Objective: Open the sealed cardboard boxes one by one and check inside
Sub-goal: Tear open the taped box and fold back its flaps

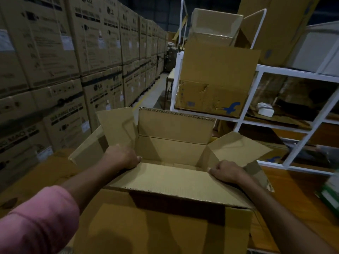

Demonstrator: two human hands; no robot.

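A brown cardboard box (pixel 165 226) stands open right in front of me, all its top flaps unfolded. The far flap (pixel 176 123) stands upright, and the side flaps lean outward. My left hand (pixel 122 157) grips the left end of the near flap (pixel 170 182), fingers curled over its edge. My right hand (pixel 226 171) grips the same flap at its right end. The near flap hides most of the inside; only a bare inner wall shows.
A tall wall of stacked printed cartons (pixel 55 70) runs along the left. A white metal rack (pixel 275 74) on the right carries more cardboard boxes (pixel 214 83), one with a blue logo. A wooden surface (pixel 297 198) lies to my right, with a green-and-white item (pixel 330 193) at the edge.
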